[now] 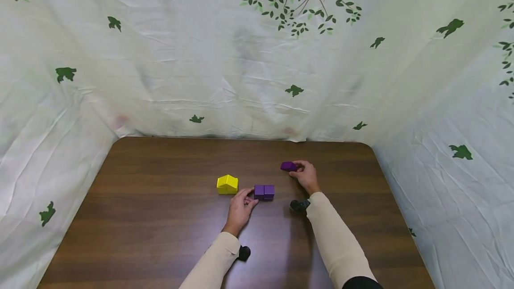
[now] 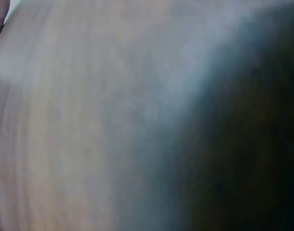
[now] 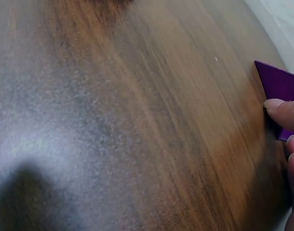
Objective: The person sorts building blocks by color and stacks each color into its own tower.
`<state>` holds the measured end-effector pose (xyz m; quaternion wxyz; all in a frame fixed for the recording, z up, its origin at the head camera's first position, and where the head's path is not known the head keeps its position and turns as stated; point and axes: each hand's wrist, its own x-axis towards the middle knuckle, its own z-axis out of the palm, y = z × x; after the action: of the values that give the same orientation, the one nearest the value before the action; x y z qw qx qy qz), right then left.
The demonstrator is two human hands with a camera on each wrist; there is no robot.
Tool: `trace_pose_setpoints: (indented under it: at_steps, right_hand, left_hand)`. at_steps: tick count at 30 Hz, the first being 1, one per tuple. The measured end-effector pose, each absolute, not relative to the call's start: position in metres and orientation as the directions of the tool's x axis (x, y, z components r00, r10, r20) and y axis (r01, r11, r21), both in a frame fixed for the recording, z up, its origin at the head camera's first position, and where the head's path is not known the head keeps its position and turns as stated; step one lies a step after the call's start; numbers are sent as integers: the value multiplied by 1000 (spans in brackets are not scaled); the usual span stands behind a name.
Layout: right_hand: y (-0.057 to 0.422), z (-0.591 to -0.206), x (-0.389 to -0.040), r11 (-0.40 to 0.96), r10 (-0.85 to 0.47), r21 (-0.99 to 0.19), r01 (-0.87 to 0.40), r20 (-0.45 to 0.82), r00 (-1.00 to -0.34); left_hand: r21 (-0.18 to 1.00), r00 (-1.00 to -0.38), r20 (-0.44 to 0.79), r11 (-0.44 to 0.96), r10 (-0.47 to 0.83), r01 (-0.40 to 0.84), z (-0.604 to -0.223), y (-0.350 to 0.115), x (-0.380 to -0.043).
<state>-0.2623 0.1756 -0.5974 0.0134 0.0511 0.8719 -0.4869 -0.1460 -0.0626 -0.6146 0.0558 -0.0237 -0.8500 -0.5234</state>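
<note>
My right hand (image 1: pixel 306 176) pinches a purple triangular block (image 1: pixel 288 166) between thumb and fingers, toward the back right of the table. In the right wrist view the thumb presses on a face of this purple block (image 3: pixel 277 86), which has a pointed corner. Two purple cube-like blocks (image 1: pixel 264 192) sit side by side on the table. Beside their left face is my left hand (image 1: pixel 240 211), its index fingertip and thumb at the near-left edge. Just behind that hand stands a yellow house-shaped block (image 1: pixel 227 185). The left wrist view is mostly blurred and shows no block.
All of this is on a brown wood-grain table (image 1: pixel 160 217) with rounded far corners. White cloth (image 1: pixel 225 66) printed with green leaves hangs behind and along both sides. A dark wrist device (image 1: pixel 299 205) sits by the right cuff, another (image 1: pixel 244 253) by the left.
</note>
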Motion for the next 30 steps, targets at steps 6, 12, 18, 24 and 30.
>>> trace_pose_setpoints:
  at_steps: [6,12,18,24,30]
  right_hand:
    - [176,-598,-259,519,74,-850,85,-55,-996]
    - [178,-599,-252,526,75,-846,91,-61,-995]
    - [179,-601,-246,529,60,-848,45,-16,-998]
    - [175,-604,-235,518,33,-855,-13,35,-999]
    - [173,-606,-222,468,76,-883,-38,83,-994]
  left_hand:
    - [887,-992,124,451,-20,102,-614,-62,-146]
    - [887,-995,100,456,-21,80,-615,-62,-146]
    - [880,-990,140,460,-17,117,-615,-62,-145]
    - [877,-991,132,470,-28,103,-616,-65,-144]
    - [880,-993,113,466,-14,94,-614,-64,-145]
